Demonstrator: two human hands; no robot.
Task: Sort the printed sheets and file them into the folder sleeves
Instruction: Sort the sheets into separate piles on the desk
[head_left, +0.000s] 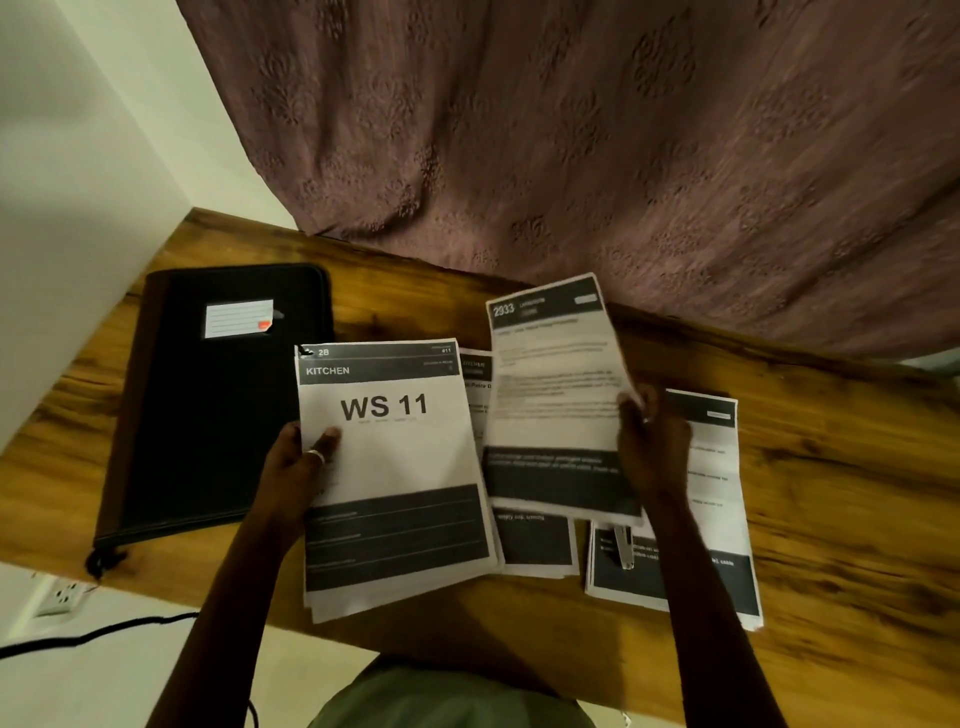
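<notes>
Head view: your left hand (304, 457) has its grip clamped on the left edge of a stack of printed sheets (395, 467), thumb on top of the page headed "KITCHEN" and "WS 11". The stack's bottom edge pokes out past the near edge of the wooden tabletop (857, 519). Your right hand (652, 447) has its grip pinched on the right edge of a single sheet marked "2933" (556, 395), held up and a bit tilted over a middle pile (535, 540) that peeks out from under it. Further right there's another pile (717, 499) lying flat on the tabletop, partly hidden by your right forearm, with a small shiny metal thing (623, 545) at its near-left corner; can't tell what it is. The black folder (208, 415) lies closed at the left end of the tabletop, just beside the left-hand stack, with a white lined label (239, 318) on its cover. A brownish patterned curtain (571, 130) hangs behind the tabletop, and a wall socket (62, 597) and a black cable (104, 631) show down at the lower left.
</notes>
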